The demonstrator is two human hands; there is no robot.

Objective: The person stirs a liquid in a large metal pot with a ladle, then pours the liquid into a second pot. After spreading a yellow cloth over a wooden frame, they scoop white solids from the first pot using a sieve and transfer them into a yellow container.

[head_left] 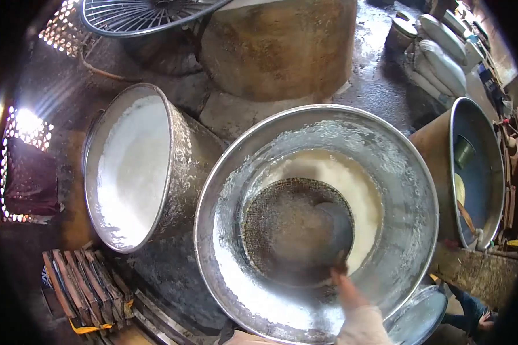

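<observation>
In front of me stands a large metal vat [406, 230] with pale, cloudy liquid [367, 215] at its bottom. A round woven basket [270, 230] sits in the liquid, its mesh wall visible and its inside brownish and blurred. My right hand [349, 290] reaches in over the near rim, blurred by motion. Its fingers are closed at the near edge of a dark, round, bowl-shaped scoop [335, 221], which is inside the basket's right side. How the fingers wrap around it is not clear. My left hand is not in view.
A second metal vat [161, 224] of white liquid stands left. At right, another vat [492, 227] holds a small container and a wooden-handled tool. Wooden boards [80, 287] stand lower left; sacks [443, 63] lie upper right. Another person's hand [486, 322] shows lower right.
</observation>
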